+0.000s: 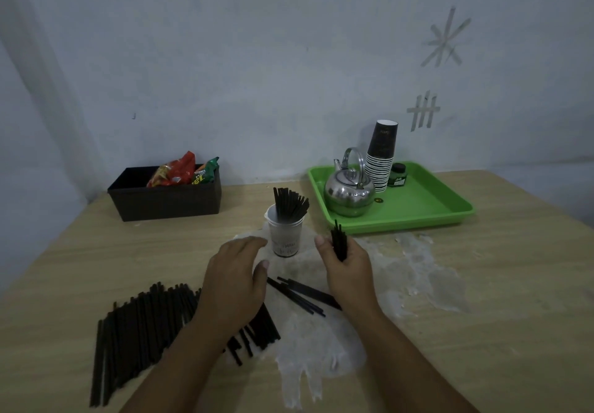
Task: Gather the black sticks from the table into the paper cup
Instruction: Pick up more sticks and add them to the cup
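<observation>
A paper cup [285, 236] stands mid-table with a bunch of black sticks [289, 205] upright in it. My right hand [347, 268] is shut on a small bundle of black sticks [339, 241], held upright just right of the cup. My left hand [233, 279] hovers palm-down, fingers apart, left of the cup and above the table, holding nothing. A large pile of black sticks [141, 329] lies on the table at the lower left, partly hidden under my left forearm. A few loose sticks [302, 295] lie between my hands.
A green tray [427, 203] at the back right carries a metal kettle [349, 194], a stack of dark paper cups [382, 158] and a small jar [398, 175]. A black box [167, 199] with snack packets sits back left. White patches mark the wooden table [482, 316].
</observation>
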Tool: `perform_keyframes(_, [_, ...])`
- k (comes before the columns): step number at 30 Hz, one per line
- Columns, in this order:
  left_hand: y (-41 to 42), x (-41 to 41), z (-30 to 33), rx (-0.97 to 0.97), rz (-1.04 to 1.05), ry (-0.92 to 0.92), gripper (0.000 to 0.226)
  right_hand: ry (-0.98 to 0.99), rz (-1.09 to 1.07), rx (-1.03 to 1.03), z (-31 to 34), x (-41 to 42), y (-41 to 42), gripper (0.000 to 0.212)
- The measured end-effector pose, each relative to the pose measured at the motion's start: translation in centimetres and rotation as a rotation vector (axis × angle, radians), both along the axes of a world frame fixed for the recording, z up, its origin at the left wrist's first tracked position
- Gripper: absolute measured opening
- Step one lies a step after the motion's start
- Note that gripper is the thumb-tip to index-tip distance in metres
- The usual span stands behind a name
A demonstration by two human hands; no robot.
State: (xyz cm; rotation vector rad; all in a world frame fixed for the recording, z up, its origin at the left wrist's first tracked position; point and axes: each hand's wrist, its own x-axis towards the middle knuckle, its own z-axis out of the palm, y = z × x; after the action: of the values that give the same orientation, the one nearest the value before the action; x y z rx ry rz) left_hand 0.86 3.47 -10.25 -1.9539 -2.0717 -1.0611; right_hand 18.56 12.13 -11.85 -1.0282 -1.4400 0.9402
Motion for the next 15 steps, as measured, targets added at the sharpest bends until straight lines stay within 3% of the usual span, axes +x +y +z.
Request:
perform_keyframes(7, [3.8, -2.1, 1.2, -0.121, -0.188, 0.044, 0.07, 0.192, 0.007, -0.147, 0.0, 0.5, 0.8, 0.031])
perform_keyframes(15, [3.8, -1.5, 1.0, -0.03, -0.163, 0.264, 0.069, 0.484, -0.055, -0.254, 1.3, 0.4, 2.2, 0.033])
